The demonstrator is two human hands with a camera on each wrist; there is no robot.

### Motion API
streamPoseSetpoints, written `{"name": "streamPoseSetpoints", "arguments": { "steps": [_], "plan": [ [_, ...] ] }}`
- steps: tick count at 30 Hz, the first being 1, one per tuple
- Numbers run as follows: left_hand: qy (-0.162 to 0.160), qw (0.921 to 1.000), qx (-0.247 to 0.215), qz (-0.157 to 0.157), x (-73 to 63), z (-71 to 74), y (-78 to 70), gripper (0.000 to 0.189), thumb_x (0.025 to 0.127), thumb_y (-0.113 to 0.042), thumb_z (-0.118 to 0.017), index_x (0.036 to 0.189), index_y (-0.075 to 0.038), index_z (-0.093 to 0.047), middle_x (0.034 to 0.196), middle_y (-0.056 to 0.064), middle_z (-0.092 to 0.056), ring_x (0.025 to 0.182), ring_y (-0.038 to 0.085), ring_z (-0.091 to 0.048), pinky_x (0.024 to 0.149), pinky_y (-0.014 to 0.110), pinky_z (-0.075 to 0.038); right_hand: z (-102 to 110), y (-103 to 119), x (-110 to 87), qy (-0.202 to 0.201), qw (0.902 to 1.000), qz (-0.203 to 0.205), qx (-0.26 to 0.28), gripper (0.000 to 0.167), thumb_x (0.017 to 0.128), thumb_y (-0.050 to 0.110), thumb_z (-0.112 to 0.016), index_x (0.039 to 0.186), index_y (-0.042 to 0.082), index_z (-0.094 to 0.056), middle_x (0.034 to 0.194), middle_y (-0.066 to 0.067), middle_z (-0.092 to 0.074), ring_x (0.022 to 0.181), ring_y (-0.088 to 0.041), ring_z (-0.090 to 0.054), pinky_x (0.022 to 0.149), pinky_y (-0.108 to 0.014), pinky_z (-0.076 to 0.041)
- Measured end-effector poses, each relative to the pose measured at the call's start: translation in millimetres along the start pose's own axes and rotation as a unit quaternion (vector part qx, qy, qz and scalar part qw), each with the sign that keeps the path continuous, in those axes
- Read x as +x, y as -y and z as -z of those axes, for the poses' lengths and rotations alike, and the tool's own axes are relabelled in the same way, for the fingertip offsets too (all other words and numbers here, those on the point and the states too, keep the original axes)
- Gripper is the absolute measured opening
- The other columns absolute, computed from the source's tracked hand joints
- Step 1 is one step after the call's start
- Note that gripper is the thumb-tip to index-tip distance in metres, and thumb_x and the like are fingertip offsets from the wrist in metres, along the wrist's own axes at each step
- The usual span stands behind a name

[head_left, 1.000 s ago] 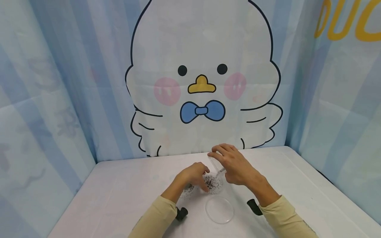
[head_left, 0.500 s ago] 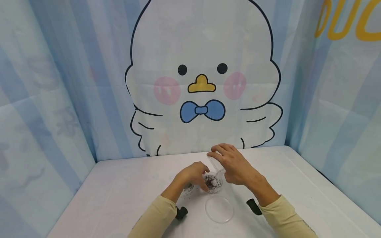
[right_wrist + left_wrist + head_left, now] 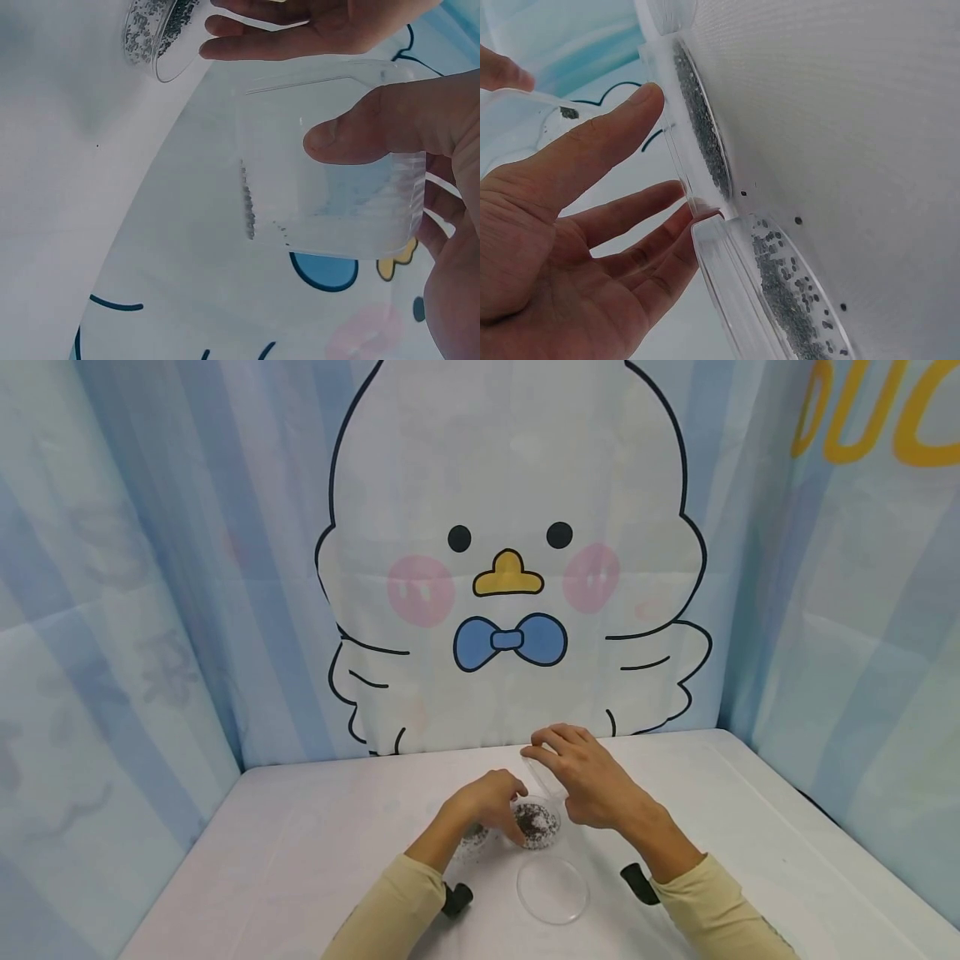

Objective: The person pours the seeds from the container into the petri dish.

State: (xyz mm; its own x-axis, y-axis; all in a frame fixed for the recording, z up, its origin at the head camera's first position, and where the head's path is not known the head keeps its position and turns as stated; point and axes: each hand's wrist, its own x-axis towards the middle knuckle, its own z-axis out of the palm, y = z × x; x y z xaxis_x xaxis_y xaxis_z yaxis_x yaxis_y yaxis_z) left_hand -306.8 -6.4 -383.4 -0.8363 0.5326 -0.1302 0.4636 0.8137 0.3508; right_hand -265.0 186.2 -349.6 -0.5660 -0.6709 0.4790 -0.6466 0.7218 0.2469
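My right hand (image 3: 596, 775) grips a clear plastic box (image 3: 322, 195), tilted above a round clear petri dish (image 3: 537, 823). A few dark grains cling inside the box, in a line along one side in the right wrist view. The dish on the table holds a dark layer of grains (image 3: 703, 124). My left hand (image 3: 487, 802) holds this dish at its rim, thumb on one side and fingers on the other. A second petri dish with grains (image 3: 787, 300) stands beside it, partly hidden under the left hand in the head view.
A clear round lid (image 3: 554, 890) lies on the white table (image 3: 315, 843) nearer to me. Several stray grains (image 3: 798, 220) are scattered by the dishes. Black wrist straps (image 3: 640, 884) show at both forearms. A printed cloth (image 3: 510, 710) hangs behind the table.
The grains at the lower end of the tilted box have thinned out, and the grains in the dish below look denser and darker. Both hands stay nearly still.
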Motion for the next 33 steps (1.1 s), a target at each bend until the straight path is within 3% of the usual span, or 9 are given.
{"name": "streamPoseSetpoints", "arguments": {
  "steps": [33],
  "plan": [
    [-0.001,1.0000,0.004,-0.008,0.9,-0.4,1.5,0.074,0.074,-0.029,-0.096,0.138,-0.007,-0.067,0.129,0.009,-0.068,0.118,0.023,-0.065,0.096,0.034,-0.057,-0.7,-0.4,0.0,0.019,0.9997,-0.007,-0.011,0.081,0.060,-0.015,-0.081,0.136,0.012,-0.066,0.135,-0.008,-0.062,0.132,-0.032,-0.054,0.114,-0.051,-0.045]
  ]
}}
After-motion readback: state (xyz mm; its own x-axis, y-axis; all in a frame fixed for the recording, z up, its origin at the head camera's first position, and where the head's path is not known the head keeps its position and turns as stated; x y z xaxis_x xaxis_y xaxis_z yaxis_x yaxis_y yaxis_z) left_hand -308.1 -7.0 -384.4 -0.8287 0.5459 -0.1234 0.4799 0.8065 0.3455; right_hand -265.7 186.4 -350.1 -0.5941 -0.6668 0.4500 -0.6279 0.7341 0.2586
